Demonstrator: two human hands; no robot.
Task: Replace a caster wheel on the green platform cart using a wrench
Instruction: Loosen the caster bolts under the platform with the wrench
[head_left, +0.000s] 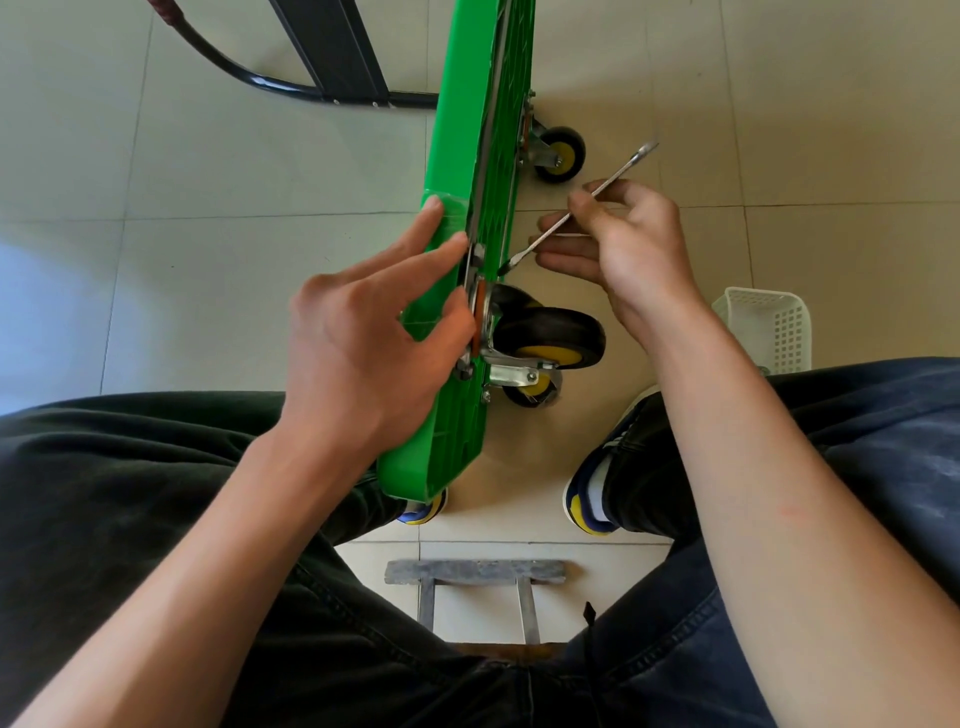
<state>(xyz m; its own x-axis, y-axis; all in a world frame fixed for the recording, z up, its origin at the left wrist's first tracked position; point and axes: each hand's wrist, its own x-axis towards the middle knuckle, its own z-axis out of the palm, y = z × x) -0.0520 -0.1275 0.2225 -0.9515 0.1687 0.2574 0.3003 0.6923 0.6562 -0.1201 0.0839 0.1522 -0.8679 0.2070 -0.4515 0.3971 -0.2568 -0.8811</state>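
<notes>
The green platform cart (457, 156) stands on its edge between my knees, underside facing right. My left hand (363, 332) rests on its top face with straight fingers, the thumb pressing by the caster plate. A black caster wheel with a yellow hub (550, 332) sticks out to the right near me, and a smaller wheel (535, 389) shows just below it. My right hand (618, 244) pinches a slim silver wrench (582, 205); its lower end sits on a bolt at the cart's underside just above the caster. A far caster (561, 154) stays mounted.
A white plastic basket (769, 327) stands on the tiled floor at the right. The cart's black folded handle (322, 57) lies at the back left. A small metal stool frame (475, 571) is under me, with my shoes on either side of the cart.
</notes>
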